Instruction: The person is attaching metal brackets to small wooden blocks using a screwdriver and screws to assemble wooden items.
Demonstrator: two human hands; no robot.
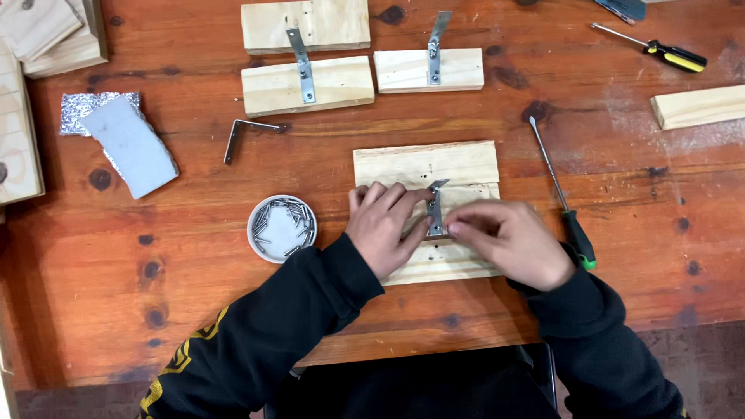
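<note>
Head view: both hands meet at a small metal bracket (pixel 436 208) standing on two pale wood blocks (pixel 427 167) at the worktop's (pixel 194 302) near edge. The left hand (pixel 386 225) pinches the bracket; the right hand (pixel 512 240) closes its fingertips at the bracket's foot. A white dish of screws (pixel 282 228) sits just left, a green-handled screwdriver (pixel 563 194) just right, and a loose angle bracket (pixel 247 133) and bracketed blocks (pixel 307 85) farther back.
</note>
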